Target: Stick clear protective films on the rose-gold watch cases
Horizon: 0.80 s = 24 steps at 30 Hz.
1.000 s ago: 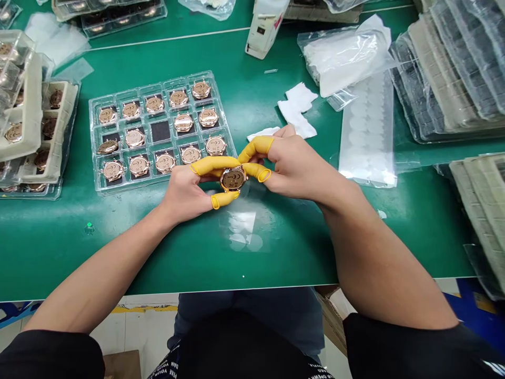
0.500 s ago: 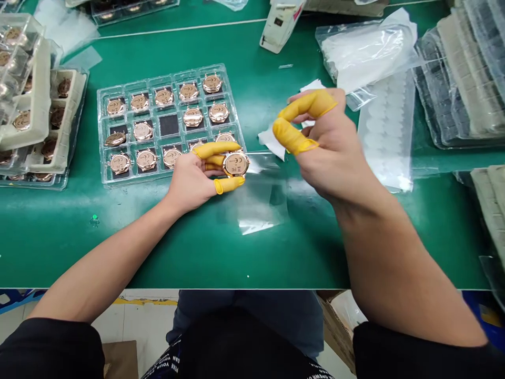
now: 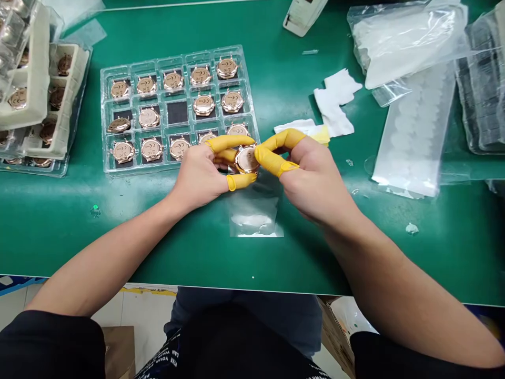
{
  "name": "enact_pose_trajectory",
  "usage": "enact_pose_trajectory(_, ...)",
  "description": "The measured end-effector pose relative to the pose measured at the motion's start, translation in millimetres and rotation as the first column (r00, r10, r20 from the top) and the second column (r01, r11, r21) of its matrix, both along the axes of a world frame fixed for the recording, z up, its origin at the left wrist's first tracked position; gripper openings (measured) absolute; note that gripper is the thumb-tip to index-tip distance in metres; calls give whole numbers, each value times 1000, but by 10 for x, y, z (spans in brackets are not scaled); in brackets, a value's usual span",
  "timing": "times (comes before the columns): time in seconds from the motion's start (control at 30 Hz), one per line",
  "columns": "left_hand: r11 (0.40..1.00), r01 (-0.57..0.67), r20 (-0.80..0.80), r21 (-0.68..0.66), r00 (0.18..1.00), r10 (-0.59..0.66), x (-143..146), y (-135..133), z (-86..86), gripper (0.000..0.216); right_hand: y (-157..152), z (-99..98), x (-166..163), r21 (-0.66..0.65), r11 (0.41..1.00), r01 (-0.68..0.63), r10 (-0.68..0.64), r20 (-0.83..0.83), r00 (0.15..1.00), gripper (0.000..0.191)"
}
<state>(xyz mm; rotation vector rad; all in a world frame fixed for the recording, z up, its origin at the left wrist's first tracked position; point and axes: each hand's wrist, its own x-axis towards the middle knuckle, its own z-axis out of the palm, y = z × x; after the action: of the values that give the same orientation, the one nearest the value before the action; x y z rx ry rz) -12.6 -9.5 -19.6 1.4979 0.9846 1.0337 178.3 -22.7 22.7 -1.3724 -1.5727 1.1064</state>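
A round rose-gold watch case (image 3: 246, 159) sits between my two hands, just off the lower right corner of a clear plastic blister tray (image 3: 177, 112). My left hand (image 3: 195, 176) pinches it with fingers in yellow rubber finger cots. My right hand (image 3: 311, 179) meets it from the other side, with yellow-cotted fingertips pressed to its rim. Its face is mostly hidden by my fingers. The tray holds several similar cases, back side up, in dark-lined cells, and one cell shows no case. A small clear film sheet (image 3: 252, 217) lies on the mat below my hands.
White wipes (image 3: 335, 102) lie to the right of the tray on the green work mat (image 3: 118, 247). Further right are a white scalloped sheet (image 3: 412, 131) and a plastic bag of white material (image 3: 406, 45). White trays of watch cases (image 3: 51, 100) are stacked at left.
My right hand has come back from up and to the right, where its fingers were apart, and now touches the watch case. The view has shifted, so the tray sits higher in the picture.
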Motion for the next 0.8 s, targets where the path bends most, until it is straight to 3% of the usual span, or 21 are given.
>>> enact_pose_trajectory(0.8, 997, 14, -39, 71, 999, -11, 1, 13, -29, 55, 9, -49, 15, 20, 1000, 8, -10, 54, 999, 22)
